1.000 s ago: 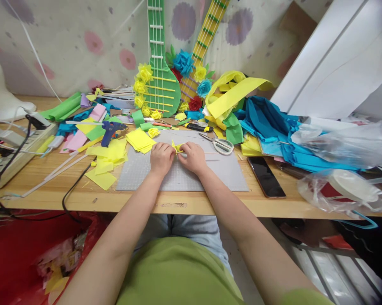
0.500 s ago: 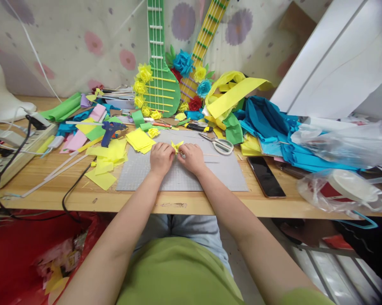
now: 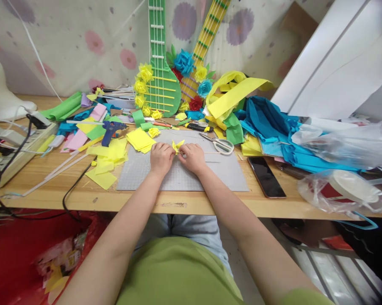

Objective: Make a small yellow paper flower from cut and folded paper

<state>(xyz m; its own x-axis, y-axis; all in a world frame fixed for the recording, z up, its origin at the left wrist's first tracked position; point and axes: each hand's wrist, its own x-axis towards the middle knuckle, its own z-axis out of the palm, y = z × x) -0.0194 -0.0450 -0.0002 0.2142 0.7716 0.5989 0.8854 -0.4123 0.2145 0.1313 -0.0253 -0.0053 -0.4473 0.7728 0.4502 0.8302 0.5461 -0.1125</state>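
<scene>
Over the grey cutting mat (image 3: 140, 180), my left hand (image 3: 161, 158) and my right hand (image 3: 192, 158) are close together, fingers curled inward. Between them they pinch a small yellow paper flower (image 3: 178, 146) whose pointed petals stick up. A thin stick (image 3: 210, 153) runs out from under my right hand to the right; my fingers hide its other end. Left of my left hand lie a stack of yellow paper squares (image 3: 140, 140) and a finished yellow paper rose (image 3: 153, 132). White-handled scissors (image 3: 223, 146) rest right of my right hand.
A blue glue gun (image 3: 111, 132) and loose yellow paper (image 3: 106, 159) lie left. A phone (image 3: 266, 177) and a plastic-wrapped cup (image 3: 341, 190) are on the right. Behind stand a green paper guitar (image 3: 164, 91) and a yellow one (image 3: 206, 31). Blue crepe paper (image 3: 264, 118) is heaped back right.
The yellow flower's petals stand slightly higher and have turned a little between my fingers. My hands stay in nearly the same place.
</scene>
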